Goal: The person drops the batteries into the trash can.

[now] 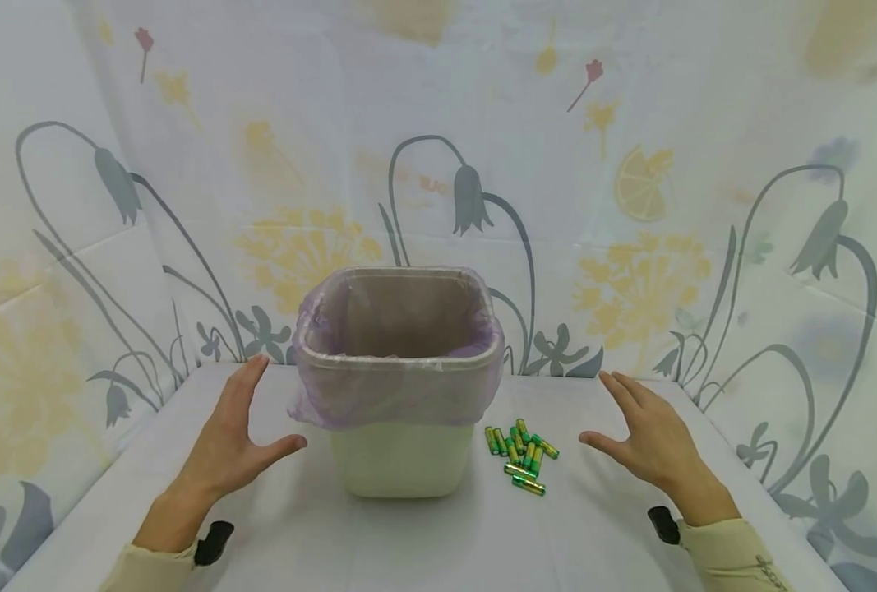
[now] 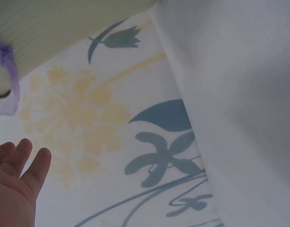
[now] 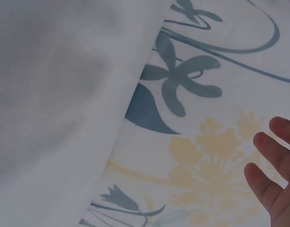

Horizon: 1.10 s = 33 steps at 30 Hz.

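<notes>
A cream bin (image 1: 407, 464) stands upright left of the table's middle, its rim covered by a thin purple bag (image 1: 401, 390) folded down over the outside. Right of its base lies a loose cluster of several green and gold batteries (image 1: 529, 485). My left hand (image 1: 223, 444) is held up to the left of the bin, fingers extended and thumb apart, holding nothing. On the other side, my right hand (image 1: 648, 432) is raised right of the batteries with its fingers spread, also holding nothing. In the right wrist view, the right hand's fingertips (image 3: 260, 177) show at the edge.
A white cloth (image 1: 482, 543) covers the table. Behind and on both sides hangs a curtain (image 1: 571, 205) printed with grey flowers and yellow blossoms, close behind the bin. Each wrist carries a black strap-mounted device (image 1: 214, 543).
</notes>
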Available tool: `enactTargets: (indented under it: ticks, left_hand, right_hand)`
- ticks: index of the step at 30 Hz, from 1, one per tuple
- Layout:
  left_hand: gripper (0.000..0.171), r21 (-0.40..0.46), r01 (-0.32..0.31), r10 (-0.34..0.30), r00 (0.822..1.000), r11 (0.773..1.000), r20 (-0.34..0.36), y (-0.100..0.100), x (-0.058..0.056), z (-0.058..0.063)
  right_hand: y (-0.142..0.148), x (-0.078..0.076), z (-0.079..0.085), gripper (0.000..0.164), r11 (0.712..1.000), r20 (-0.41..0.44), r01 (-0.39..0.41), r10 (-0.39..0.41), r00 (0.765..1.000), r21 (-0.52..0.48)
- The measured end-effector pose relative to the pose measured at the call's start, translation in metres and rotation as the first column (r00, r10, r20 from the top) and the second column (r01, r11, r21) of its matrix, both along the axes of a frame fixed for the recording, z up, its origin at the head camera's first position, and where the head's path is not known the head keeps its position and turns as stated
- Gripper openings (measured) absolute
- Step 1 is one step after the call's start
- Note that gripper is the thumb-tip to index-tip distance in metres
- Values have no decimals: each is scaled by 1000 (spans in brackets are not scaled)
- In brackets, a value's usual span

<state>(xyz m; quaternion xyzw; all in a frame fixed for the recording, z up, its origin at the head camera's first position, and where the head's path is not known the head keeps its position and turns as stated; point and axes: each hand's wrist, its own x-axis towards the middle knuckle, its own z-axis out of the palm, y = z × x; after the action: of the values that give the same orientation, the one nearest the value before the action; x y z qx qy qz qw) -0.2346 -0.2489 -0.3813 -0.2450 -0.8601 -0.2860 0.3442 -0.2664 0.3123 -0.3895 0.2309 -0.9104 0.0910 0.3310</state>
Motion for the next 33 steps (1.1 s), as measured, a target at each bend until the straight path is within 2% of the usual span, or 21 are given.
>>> enactTargets:
  ticks: [4,11,19,23,28,31,33]
  left_hand:
    - [112,65,93,-89,994,994,-60,4,2,7]
    - [103,175,203,-191,978,963,-83,15,7,18]
    - [88,290,359,-322,932,887,-168,32,7,37]
    - [88,315,386,-337,920,867,-200,45,9,51]
    - [86,341,408,-321,904,847,-283,65,17,72]
    - [77,371,420,-313,896,829,-314,71,15,76]
    - [66,394,412,-302,900,821,-313,72,10,75]
  right_hand:
    - [-3,1,0,92,1000,27,0,0,1000,-16]
    - [-8,3,0,88,998,127,-6,14,992,-63]
    - [-16,2,-1,86,993,265,-30,59,962,-113]
    - [-20,0,-3,82,991,310,-40,80,947,-130]
    - [-25,-7,-11,73,988,375,-74,121,919,-138]
    - [-29,-12,-15,67,982,406,-107,161,899,-154]
    - [-31,-15,-16,65,978,429,-120,183,884,-169]
